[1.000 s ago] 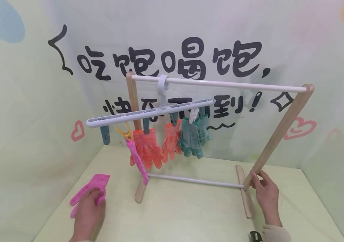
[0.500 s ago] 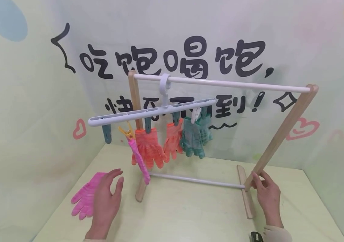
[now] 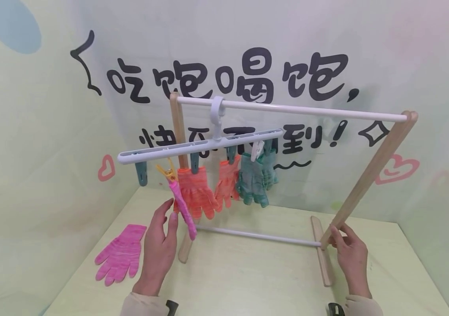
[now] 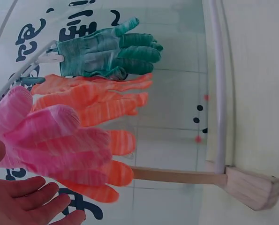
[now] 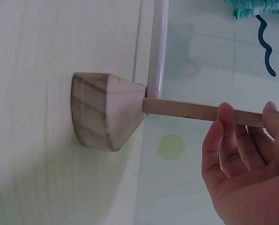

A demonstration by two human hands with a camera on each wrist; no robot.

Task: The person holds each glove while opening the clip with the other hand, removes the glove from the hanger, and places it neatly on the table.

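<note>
A white clip hanger hangs from the top rod of a wooden drying rack. On it are a pink glove in a yellow clip, orange gloves and green gloves. My left hand is just left of the hanging pink glove, fingers loosely extended; in the left wrist view its thumb is close to that glove, and contact is unclear. Flat on the table lies another pink glove. My right hand pinches the rack's right post low down, between thumb and fingers.
An unused green clip dangles at the hanger's left end. The rack's feet and lower white rod stand on the pale table. Behind is a printed cloth backdrop.
My left hand has left the pink glove on the table, which now lies flatter, and has moved right and up to the hanging pink glove. The right hand stays on the post.
</note>
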